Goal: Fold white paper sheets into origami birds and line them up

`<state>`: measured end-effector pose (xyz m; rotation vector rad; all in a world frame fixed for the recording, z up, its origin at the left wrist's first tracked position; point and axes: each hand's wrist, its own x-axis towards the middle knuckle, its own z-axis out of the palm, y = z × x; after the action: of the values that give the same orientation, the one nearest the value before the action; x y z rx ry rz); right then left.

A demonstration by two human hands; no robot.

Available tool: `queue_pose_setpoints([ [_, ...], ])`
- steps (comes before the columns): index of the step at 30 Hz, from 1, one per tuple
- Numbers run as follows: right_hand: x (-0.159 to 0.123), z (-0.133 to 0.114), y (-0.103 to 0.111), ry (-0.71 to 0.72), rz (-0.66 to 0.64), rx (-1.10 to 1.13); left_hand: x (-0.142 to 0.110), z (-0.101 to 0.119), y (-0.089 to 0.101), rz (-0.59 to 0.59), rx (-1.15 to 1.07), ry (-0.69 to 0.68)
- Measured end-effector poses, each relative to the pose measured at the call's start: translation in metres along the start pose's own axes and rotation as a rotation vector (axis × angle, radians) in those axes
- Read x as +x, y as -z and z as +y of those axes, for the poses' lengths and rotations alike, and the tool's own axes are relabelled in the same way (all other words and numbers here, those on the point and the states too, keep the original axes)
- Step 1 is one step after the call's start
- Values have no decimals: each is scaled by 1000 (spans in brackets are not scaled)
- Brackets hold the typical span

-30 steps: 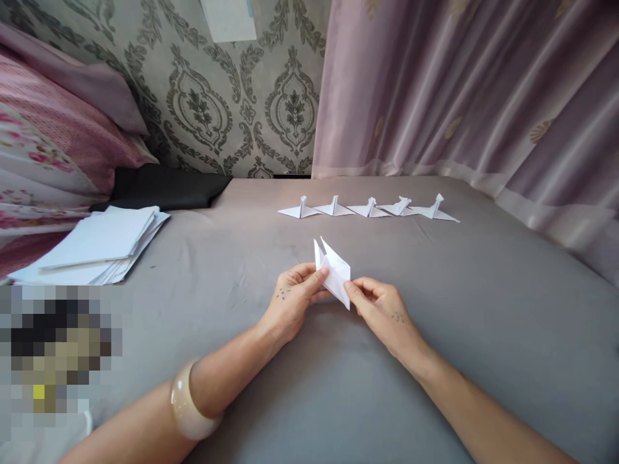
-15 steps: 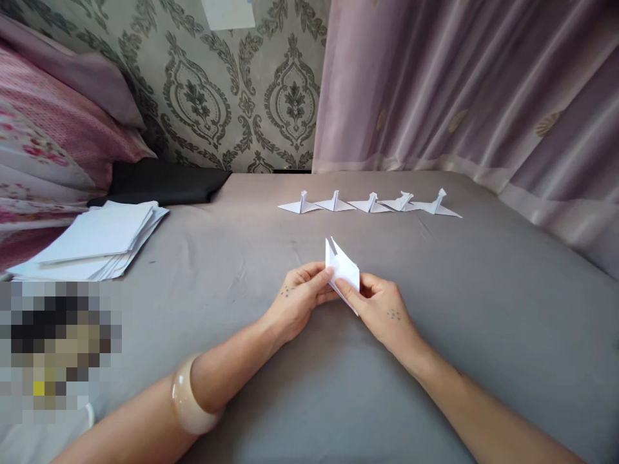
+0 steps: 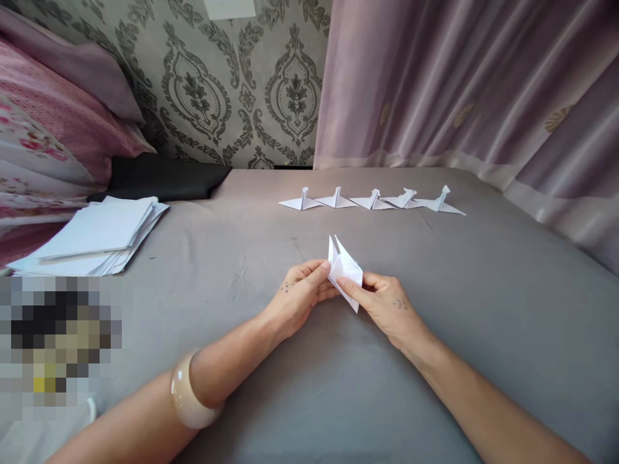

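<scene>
A partly folded white paper piece [image 3: 344, 269] with two pointed tips sticking up is held just above the grey sheet. My left hand [image 3: 296, 299] pinches its left side with thumb and fingers. My right hand [image 3: 384, 304] pinches its lower right part, thumb on top. A pale bangle [image 3: 186, 393] is on my left wrist. Beyond the hands, several finished white paper birds [image 3: 371, 201] stand in a row on the sheet.
A stack of white paper sheets [image 3: 94, 235] lies at the left. Behind it are a black cloth [image 3: 164, 180] and pink floral pillows [image 3: 43, 142]. A patterned wall and a mauve curtain [image 3: 459, 90] bound the grey bed surface [image 3: 483, 322]. A blurred patch covers the lower left.
My right hand has slid up along the folded paper, closing in on my left hand. The paper has shifted slightly right. The row of birds has not moved.
</scene>
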<state>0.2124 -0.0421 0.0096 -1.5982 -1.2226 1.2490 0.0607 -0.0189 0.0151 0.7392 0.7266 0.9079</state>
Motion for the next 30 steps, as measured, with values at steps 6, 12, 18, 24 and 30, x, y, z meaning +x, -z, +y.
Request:
queue_pose_setpoints([
  [6, 0, -2, 1, -5, -38, 39, 0, -1, 3, -3, 30, -5],
  [12, -5, -2, -2, 108, -2, -127, -2, -2, 4, -7, 144, -46],
  [18, -9, -10, 6, 128, 57, -109, 0, 0, 5, 46, 215, -97],
  [24, -5, -11, 10, 257, 107, -46, 0, 2, 6, 33, 221, -92],
  [30, -8, -10, 9, 285, 70, -34, -2, 4, 5, 36, 248, -106],
])
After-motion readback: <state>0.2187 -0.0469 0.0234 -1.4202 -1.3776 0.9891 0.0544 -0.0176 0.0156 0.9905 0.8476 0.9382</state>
